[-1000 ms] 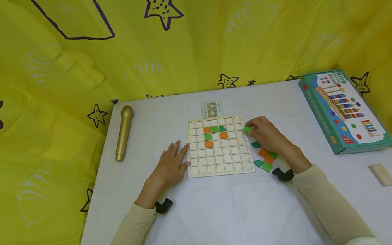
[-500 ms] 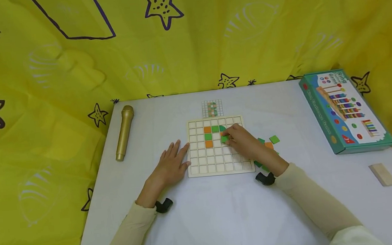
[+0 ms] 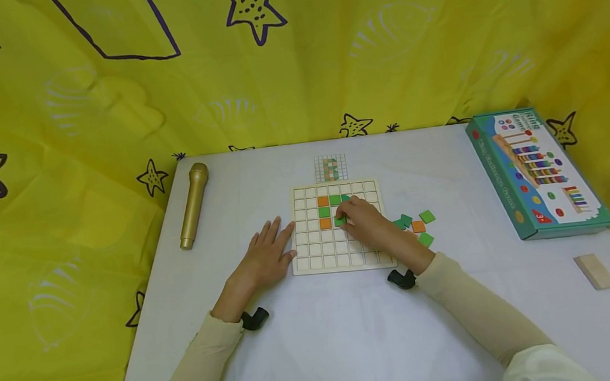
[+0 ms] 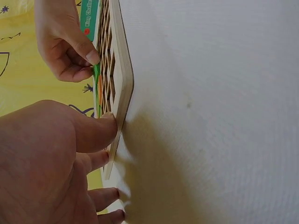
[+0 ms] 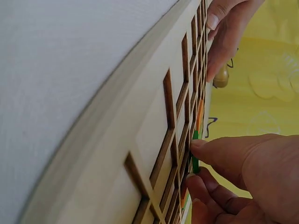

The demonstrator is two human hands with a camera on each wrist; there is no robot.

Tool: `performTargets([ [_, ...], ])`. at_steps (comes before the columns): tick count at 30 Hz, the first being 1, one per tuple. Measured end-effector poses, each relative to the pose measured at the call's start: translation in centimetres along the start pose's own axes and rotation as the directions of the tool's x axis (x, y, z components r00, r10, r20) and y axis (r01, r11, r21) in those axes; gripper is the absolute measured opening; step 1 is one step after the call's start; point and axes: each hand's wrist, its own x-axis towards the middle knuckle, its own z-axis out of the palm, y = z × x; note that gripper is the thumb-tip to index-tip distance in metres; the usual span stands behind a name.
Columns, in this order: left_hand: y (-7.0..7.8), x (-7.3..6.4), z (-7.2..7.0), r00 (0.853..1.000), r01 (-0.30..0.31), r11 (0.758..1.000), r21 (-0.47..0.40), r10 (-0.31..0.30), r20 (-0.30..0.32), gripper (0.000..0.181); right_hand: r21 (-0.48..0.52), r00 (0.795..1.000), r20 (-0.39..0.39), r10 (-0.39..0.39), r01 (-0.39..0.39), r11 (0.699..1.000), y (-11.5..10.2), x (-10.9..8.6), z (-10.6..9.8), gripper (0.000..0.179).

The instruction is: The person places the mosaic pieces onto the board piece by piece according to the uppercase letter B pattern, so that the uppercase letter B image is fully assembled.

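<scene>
My right hand [image 3: 365, 223] pinches a green square tile [image 3: 339, 221] between thumb and fingers over the wooden grid board [image 3: 317, 263], beside an orange tile [image 3: 325, 224]. In the right wrist view the green tile [image 5: 195, 151] sits right at the grid surface; whether it lies in a cell I cannot tell. My left hand [image 3: 264, 257] lies with fingers spread, its thumb and a fingertip touching the board's left edge, as the left wrist view shows at the board's rim [image 4: 122, 70]. Orange and green tiles fill several cells; the right hand covers part of them.
Loose green and orange tiles [image 3: 419, 226] lie right of the board. A small pattern card [image 3: 330, 168] is behind it. A gold microphone [image 3: 194, 206] lies at left, a game box [image 3: 540, 173] at right, near a wooden block [image 3: 595, 271].
My right hand has carried the green tile from the board's right side leftward onto the grid, beside the orange tile. A green tile now lies farther right among the loose ones. My left hand stays put.
</scene>
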Motion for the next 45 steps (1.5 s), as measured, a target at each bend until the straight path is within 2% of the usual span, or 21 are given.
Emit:
performTargets([
  [5, 0.0, 0.0, 0.0, 1.000, 0.001, 1.000, 0.000, -0.001, -0.002, 0.067, -0.011, 0.999, -0.001, -0.042, 0.042, 0.999, -0.4, -0.2, 0.1, 0.014],
  [18, 0.1, 0.0, -0.1, 1.000, -0.005, 1.000, -0.006, 0.005, 0.003, 0.067, -0.012, 0.999, -0.027, -0.036, 0.036, 0.999, 0.1, -0.6, 0.2, 0.016],
  [22, 0.1, 0.0, -0.1, 1.000, -0.008, 1.000, -0.006, 0.008, 0.002, 0.068, -0.019, 0.999, -0.036, 0.000, -0.001, 1.000, 0.6, -1.1, -0.6, 0.018],
  [27, 0.0, 0.0, 0.0, 1.000, -0.006, 1.000, -0.001, 0.006, 0.000, 0.067, -0.002, 0.995, -0.034, 0.093, -0.093, 0.996, 1.9, -2.4, -2.9, 0.023],
  [36, 0.0, 0.0, -0.1, 1.000, -0.010, 1.000, -0.001, 0.010, -0.003, 0.067, -0.036, 0.964, -0.008, 0.267, -0.267, 0.963, 5.3, -5.6, -7.3, 0.032],
  [41, 0.1, -0.1, -0.2, 1.000, -0.006, 1.000, 0.001, 0.006, 0.002, 0.067, -0.065, 0.949, 0.036, 0.315, -0.312, 0.948, 6.2, -6.6, -8.1, 0.033],
  [45, 0.1, -0.1, -0.2, 1.000, -0.016, 1.000, 0.002, 0.016, -0.004, 0.067, -0.083, 0.947, 0.060, 0.316, -0.311, 0.947, 6.6, -6.9, -7.9, 0.031],
])
